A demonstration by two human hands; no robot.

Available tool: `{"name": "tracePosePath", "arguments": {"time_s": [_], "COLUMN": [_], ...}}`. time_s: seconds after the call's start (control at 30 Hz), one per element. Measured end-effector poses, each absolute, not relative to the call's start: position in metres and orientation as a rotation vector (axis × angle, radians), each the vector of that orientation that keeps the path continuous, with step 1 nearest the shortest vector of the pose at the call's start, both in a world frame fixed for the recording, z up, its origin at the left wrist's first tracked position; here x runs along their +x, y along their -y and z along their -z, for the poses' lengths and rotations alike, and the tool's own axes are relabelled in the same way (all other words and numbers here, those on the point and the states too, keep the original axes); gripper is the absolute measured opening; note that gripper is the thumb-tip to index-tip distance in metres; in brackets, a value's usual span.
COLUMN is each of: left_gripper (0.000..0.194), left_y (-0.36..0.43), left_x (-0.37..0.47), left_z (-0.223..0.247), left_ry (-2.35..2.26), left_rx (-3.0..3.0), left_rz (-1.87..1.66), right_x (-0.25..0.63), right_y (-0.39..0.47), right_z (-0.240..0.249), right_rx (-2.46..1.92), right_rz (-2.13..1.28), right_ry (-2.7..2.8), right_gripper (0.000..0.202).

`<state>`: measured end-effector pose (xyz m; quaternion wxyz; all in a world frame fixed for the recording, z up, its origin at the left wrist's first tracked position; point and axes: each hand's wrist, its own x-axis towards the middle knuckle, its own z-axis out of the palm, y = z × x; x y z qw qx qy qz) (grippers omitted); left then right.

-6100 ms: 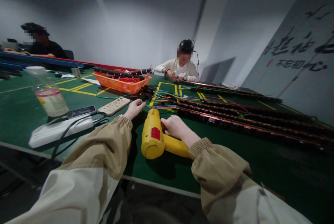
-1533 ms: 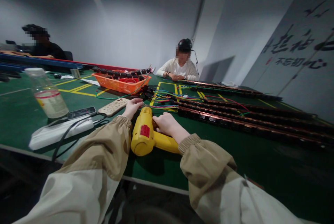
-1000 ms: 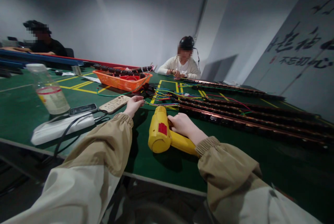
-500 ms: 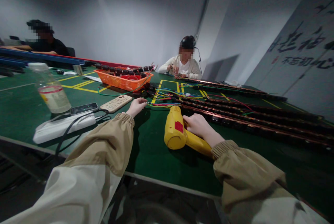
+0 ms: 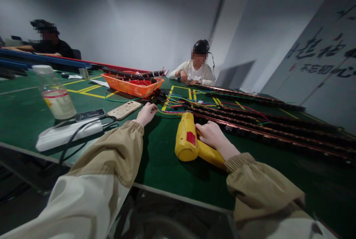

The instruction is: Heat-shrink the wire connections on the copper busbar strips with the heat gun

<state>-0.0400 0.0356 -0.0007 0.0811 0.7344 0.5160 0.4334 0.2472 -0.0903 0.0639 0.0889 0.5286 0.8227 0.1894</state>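
Sleeves [image 5: 107,161] in tan and white reach over the green counter [image 5: 164,168]. The right hand [image 5: 213,134] grips the yellow heat gun [image 5: 187,140] by its handle, nozzle near the coloured wires [image 5: 174,112]. To the left lie a power strip [image 5: 69,134] and a phone [image 5: 124,110]; just beyond the phone, the left hand [image 5: 147,113] pinches the wires' ends. The wires run right to long dark bars [image 5: 250,131]. Farther off sits an orange basket [image 5: 130,87], then a person [image 5: 197,70] in white.
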Motion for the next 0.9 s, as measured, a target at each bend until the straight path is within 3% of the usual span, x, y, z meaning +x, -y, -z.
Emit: {"name": "tracePosePath", "arguments": {"time_s": [0.43, 0.9], "left_gripper": [0.013, 0.025], "left_y": [-0.026, -0.041], "left_x": [-0.036, -0.048], "left_z": [-0.007, -0.001], "left_ry": [-1.739, -1.539], "left_rx": [2.227, 2.274], "left_rz": [-1.191, -1.171], "right_x": [0.212, 0.137], "right_y": [0.084, 0.071], "right_z": [-0.061, -0.057], "right_rx": [1.464, 1.278], "right_rz": [-0.513, -0.519], "right_ry": [-2.513, -2.683], "right_gripper": [0.031, 0.033]}}
